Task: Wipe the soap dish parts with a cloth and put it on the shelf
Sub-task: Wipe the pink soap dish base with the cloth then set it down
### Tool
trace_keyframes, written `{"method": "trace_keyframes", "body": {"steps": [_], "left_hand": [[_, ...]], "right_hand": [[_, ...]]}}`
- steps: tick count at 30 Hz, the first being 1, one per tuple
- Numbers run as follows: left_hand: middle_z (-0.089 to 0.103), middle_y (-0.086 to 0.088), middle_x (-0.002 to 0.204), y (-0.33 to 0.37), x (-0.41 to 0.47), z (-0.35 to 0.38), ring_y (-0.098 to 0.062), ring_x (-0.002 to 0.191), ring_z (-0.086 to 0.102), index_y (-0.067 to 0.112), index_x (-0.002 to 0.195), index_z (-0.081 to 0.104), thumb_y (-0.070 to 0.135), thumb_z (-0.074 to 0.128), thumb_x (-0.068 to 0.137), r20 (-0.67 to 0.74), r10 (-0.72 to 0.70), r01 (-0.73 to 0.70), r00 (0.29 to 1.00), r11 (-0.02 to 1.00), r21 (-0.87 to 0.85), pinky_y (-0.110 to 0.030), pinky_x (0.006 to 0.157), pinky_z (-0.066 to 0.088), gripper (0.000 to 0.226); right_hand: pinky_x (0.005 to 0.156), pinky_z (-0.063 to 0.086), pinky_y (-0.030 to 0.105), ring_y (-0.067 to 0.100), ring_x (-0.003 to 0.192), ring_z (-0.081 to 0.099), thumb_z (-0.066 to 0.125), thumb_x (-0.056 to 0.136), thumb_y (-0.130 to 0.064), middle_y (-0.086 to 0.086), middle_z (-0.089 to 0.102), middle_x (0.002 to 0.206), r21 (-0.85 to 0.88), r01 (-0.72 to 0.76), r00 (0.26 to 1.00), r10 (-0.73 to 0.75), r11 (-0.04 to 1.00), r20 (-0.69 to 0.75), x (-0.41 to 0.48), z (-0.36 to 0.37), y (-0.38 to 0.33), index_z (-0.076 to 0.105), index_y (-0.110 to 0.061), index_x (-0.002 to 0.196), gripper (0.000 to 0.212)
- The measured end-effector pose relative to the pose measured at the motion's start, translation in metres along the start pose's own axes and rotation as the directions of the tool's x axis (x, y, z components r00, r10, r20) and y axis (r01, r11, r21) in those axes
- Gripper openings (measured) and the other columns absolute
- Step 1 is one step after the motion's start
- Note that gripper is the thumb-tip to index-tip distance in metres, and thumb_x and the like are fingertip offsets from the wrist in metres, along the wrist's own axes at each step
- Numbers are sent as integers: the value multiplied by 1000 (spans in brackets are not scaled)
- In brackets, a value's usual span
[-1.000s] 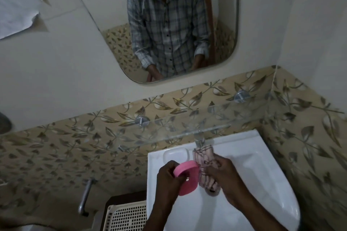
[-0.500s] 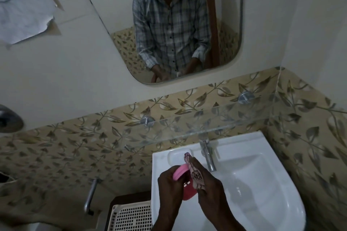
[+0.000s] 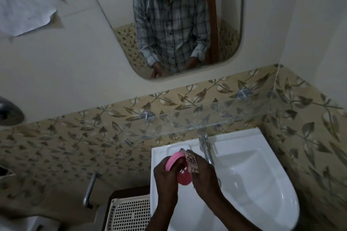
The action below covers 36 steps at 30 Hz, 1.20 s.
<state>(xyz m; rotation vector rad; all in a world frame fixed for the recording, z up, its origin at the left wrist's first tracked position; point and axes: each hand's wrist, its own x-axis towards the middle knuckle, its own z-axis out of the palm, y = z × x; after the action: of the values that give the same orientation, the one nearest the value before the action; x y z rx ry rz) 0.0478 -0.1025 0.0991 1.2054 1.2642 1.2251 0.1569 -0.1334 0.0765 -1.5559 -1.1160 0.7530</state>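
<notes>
Left hand (image 3: 165, 176) grips the pink soap dish (image 3: 185, 178), tilted on edge, probably to expose its inner face. Right hand (image 3: 204, 174) pinches the patterned cloth (image 3: 190, 159) against it. The glass shelf (image 3: 187, 123) lies beyond both hands, with nothing on it.

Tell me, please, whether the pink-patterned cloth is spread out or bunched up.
Bunched up: the pink-patterned cloth is gathered into a wad in the right hand, pressed against the pink plastic soap dish.

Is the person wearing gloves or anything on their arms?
No gloves. The left hand and right hand are bare, with no rings or watch showing, and the forearms are bare. In the mirror, checked grey-and-white shirt sleeves end in cuffs.
</notes>
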Motion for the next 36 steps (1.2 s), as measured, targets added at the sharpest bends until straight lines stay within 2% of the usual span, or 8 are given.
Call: {"method": "trace_keyframes", "body": {"steps": [2,8,12,14,21,26,31,36], "left_hand": [[78,-6,77,4,-2,1,-19,71,73,25,84,80,20,72,75,17,18,-18,1000,1000,16,-24,63,57,13],[78,-7,77,10,3,16,-17,71,74,23,83,80,12,72,75,-49,-29,25,998,996,-86,-24,61,57,16],[78,1,79,-10,-1,24,-10,72,73,25,85,79,12,73,76,-170,-77,47,982,984,-174,-18,61,54,17],[78,0,83,-19,-3,25,-13,76,73,25,89,79,16,72,79,-187,-121,79,975,973,-217,-21,63,55,14],[78,-7,97,9,24,-16,-26,92,73,20,101,78,40,77,75,410,-256,210,875,965,154,-31,78,56,33],[68,-20,78,25,41,12,-24,71,63,3,78,65,5,63,84,322,-277,110,905,885,453,-35,67,51,7],[77,-8,83,-5,31,20,-19,73,72,7,88,77,30,63,94,175,-79,-3,981,904,427,-31,68,56,28],[75,-14,75,-14,30,29,-25,68,70,1,74,72,33,56,80,223,-75,-32,972,899,438,-31,60,51,36]], "right_hand": [[98,45,16,14,116,62,63,86,2,6,66,125,-108,198,979,-201,974,-21,-1,2,-6,59,-7,131,46],[106,47,38,23,127,54,63,87,6,12,56,139,-339,302,951,-307,891,40,1,-3,-2,48,-2,141,56],[42,52,22,9,50,68,53,94,-5,10,73,80,-42,-275,960,272,960,-74,8,-7,-5,65,-8,117,26],[35,41,9,-2,45,63,54,92,-4,2,71,76,0,-283,953,281,959,-111,20,-7,-8,68,-10,109,23],[78,53,24,20,96,66,55,84,6,4,69,110,-368,161,981,-109,916,160,50,-32,-20,64,-16,122,45],[94,48,33,28,112,61,61,77,11,15,65,123,-502,437,898,-390,747,201,44,-13,-21,63,-1,125,49],[61,54,14,2,75,71,56,95,-5,5,74,102,-392,158,987,-159,906,31,47,-21,2,68,-13,120,28],[108,42,31,28,128,54,52,89,6,14,61,131,-486,478,874,-452,731,178,38,-27,3,62,0,127,40]]}}
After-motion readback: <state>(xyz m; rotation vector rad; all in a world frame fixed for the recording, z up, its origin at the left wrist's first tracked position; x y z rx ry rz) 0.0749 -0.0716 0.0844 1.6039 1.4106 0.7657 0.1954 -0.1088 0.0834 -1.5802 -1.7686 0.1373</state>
